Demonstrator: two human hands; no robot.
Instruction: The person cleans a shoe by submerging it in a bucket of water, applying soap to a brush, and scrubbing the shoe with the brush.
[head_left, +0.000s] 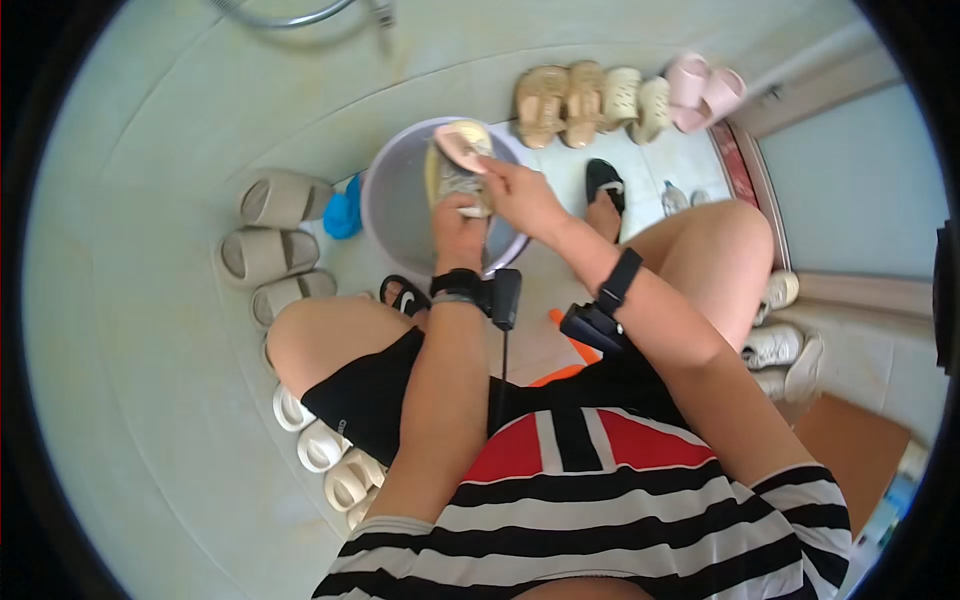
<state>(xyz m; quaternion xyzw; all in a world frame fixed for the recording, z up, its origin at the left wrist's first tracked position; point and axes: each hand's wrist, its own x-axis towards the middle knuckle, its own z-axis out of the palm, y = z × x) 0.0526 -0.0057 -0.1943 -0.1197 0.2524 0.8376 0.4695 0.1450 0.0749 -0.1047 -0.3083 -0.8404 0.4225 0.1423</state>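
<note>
A light-coloured shoe (459,182) with a yellowish edge is held over the pale purple basin (372,205). My left hand (459,238) is closed around the near end of the shoe. From the right, my right hand (522,199) grips a pink brush (457,149), whose head lies over the far part of the shoe. Its bristles are hidden from me. Greyish water seems to fill the basin below, though the hands and shoe cover part of it.
Beige slippers (268,256) and a blue item (343,210) lie left of the basin. Tan sandals (541,105), cream clogs (622,98) and pink slippers (688,92) line the back wall. White sneakers (772,346) and a cardboard box (850,450) are at right.
</note>
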